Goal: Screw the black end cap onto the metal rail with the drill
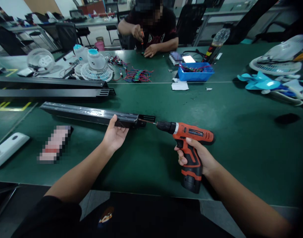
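My left hand [116, 135] grips a long black metal bar [92, 113] near its right end, thumb on top and fingers curled under. The bar lies lengthwise across the green table. In my right hand [194, 153] is an orange and black cordless drill [193, 132], held by its pistol grip with the index finger near the trigger. A long thin bit [149, 122] runs left from the chuck to the bar's slotted end. Whether the tip touches a screw there is too small to tell.
More black bars [50, 93] lie behind at left. A phone [54, 143] and a white case [9, 148] are near left. Beyond are fan parts [97, 69], wires [138, 76], a blue bin [196, 73] and blue fan blades [262, 82]. A co-worker [153, 29] sits opposite, holding a screwdriver.
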`<state>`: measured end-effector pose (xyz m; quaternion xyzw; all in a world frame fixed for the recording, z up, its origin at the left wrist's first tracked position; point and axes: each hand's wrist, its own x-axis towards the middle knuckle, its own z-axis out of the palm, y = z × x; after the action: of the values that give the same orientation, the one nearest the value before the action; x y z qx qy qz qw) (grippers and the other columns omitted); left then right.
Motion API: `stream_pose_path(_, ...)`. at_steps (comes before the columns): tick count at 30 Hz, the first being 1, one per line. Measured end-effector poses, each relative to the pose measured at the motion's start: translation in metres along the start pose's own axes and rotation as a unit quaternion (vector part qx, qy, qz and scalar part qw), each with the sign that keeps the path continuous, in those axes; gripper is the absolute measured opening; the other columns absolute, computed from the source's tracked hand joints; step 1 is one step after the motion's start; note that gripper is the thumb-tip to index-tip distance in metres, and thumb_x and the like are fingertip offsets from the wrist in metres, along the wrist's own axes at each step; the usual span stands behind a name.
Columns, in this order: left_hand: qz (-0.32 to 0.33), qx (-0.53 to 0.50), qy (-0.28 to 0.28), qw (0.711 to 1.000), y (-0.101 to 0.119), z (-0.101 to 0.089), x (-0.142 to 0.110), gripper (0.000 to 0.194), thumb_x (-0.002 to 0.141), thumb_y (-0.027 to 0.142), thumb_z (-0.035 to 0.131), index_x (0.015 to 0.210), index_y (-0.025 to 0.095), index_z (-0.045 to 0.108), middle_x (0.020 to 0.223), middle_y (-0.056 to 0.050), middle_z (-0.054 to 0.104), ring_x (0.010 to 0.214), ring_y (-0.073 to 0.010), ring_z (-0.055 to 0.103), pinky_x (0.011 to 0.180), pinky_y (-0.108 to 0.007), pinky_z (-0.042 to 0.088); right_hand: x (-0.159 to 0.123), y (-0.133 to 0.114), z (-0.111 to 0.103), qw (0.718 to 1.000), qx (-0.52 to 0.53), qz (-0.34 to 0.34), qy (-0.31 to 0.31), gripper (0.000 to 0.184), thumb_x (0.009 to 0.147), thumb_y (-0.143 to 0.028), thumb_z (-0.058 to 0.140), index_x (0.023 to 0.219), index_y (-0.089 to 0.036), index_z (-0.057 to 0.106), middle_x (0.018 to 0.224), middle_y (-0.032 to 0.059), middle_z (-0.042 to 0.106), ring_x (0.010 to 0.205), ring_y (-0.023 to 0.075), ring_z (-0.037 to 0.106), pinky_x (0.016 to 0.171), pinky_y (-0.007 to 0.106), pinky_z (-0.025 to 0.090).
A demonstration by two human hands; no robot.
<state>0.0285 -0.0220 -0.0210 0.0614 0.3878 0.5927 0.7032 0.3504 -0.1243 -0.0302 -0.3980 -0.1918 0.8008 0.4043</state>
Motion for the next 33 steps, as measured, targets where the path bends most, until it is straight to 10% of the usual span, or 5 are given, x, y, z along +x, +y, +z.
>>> stream_pose_path(33,0.013,0.02,0.014,1.0,-0.0011,0.0035,-0.0026,0.045,0.097,0.038,0.072,0.135,0.015,0.067,0.108,-0.009,0.082,0.099,-0.0218,0.079,0.099,-0.03,0.061,-0.0018,-0.0008,0.005,1.0,0.004,-0.003,0.018,0.04,0.075,-0.053,0.085,0.079,-0.013,0.078,0.063,0.0048,0.071,0.047,0.0151,0.062,0.052,0.03,0.058)
